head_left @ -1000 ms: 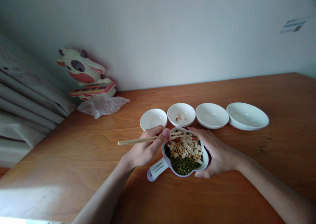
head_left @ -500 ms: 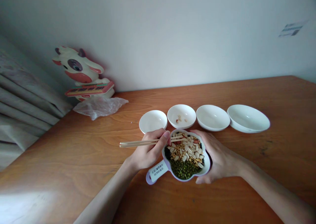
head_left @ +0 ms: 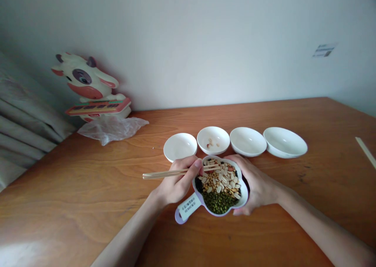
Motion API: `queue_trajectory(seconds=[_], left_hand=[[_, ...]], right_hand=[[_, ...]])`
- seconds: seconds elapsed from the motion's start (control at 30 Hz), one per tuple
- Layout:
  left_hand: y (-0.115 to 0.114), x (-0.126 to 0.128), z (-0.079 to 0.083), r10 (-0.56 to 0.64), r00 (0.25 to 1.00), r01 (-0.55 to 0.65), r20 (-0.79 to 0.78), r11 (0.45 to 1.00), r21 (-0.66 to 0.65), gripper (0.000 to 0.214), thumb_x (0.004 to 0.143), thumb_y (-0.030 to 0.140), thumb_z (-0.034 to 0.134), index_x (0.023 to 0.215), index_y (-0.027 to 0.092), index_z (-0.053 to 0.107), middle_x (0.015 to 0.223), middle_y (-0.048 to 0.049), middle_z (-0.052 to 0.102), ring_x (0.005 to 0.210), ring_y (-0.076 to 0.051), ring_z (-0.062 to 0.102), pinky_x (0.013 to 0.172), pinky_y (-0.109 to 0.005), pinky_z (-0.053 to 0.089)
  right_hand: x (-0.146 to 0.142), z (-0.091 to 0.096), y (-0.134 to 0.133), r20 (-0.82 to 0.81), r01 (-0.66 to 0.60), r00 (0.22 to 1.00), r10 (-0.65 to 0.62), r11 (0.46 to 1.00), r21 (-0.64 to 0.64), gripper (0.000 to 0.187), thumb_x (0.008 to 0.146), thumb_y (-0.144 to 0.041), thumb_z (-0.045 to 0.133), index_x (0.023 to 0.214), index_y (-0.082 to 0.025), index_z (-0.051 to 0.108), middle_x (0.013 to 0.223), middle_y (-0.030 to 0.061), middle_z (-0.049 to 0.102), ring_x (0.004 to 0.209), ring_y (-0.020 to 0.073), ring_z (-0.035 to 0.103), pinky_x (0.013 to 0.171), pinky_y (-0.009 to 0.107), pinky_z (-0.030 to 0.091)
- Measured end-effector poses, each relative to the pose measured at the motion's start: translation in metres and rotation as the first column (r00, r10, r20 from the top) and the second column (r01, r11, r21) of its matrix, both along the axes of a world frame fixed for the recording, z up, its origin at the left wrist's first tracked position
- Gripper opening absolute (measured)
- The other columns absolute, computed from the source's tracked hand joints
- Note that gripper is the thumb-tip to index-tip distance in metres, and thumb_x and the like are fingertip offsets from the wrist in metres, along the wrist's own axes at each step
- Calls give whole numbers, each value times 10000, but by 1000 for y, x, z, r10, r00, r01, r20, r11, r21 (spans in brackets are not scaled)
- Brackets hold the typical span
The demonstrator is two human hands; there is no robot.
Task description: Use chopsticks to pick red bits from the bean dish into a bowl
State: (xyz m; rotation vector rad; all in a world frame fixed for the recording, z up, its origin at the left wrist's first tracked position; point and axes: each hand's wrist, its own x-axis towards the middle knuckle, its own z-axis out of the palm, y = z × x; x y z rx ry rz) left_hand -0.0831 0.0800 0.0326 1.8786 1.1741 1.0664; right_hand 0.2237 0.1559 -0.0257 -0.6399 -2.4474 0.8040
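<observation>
My left hand (head_left: 176, 182) pinches a pair of wooden chopsticks (head_left: 164, 173), whose tips lie over the far side of a lobed bowl (head_left: 243, 196). That bowl has a labelled handle (head_left: 185, 209) and holds mixed beans, seeds and nuts: green beans at the front, pale seeds and yellow beans behind. My right hand (head_left: 257, 184) cups the bowl's right side from outside, fingers curved round its wall. Beyond it stand several white bowls in a row; the second bowl (head_left: 213, 140) holds a few nuts, the first bowl (head_left: 179, 146) shows nothing inside.
Two more white bowls (head_left: 248, 141) (head_left: 285, 142) stand to the right. A toy cow (head_left: 88, 88) and a crumpled plastic bag (head_left: 113, 126) sit at the table's back left corner by the wall. A wooden strip (head_left: 366, 151) lies at the far right. Curtain folds hang left.
Both hands keep their hold on chopsticks and bowl. The view has swung a little to the right, bringing the wooden strip at the right edge into sight.
</observation>
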Motion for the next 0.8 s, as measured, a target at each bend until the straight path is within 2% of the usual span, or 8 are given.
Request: queue_trajectory(seconds=[0.13, 0.3, 0.53, 0.8], left_hand=[[-1, 1, -1, -52, 998, 51, -24, 998, -26, 552, 1211, 521, 415, 873, 184, 692, 795, -23, 665, 758, -180, 606, 737, -312, 476], [-2, 0, 2, -8, 998, 12, 59, 997, -79, 507, 1194, 554, 453, 925, 187, 676, 869, -27, 699, 810, -189, 615, 747, -312, 479], [-1, -1, 2, -1, 999, 4, 35, 998, -63, 532, 1201, 533, 428, 872, 194, 673, 811, -8, 667, 765, -177, 563, 743, -311, 448], [-1, 0, 0, -2, 999, 4, 50, 999, -53, 522, 1207, 516, 439, 864, 198, 671, 786, 0, 646, 725, -161, 530, 705, -308, 418]], right_hand=[[2, -1, 1, 9, 9, 1000, -9, 1000, -9, 1428, 454, -701, 1061, 1616, -294, 336, 1505, 199, 599, 1334, 486, 654, 1128, 673, 552], [0, 3, 0, 25, 5, 1000, -5, 1000, -2, 1346, 461, -677, 1031, 1577, -279, 392, 1450, 177, 616, 1297, 472, 656, 1124, 665, 539], [0, 0, -1, -20, -36, 999, 38, 997, 72, 1365, 497, -700, 1008, 1616, -265, 361, 1459, 188, 595, 1298, 469, 646, 1125, 665, 537], [-1, -1, -1, -49, -33, 998, 38, 994, 106, 1336, 478, -743, 985, 1585, -242, 430, 1436, 195, 632, 1266, 465, 662, 1121, 665, 531]])
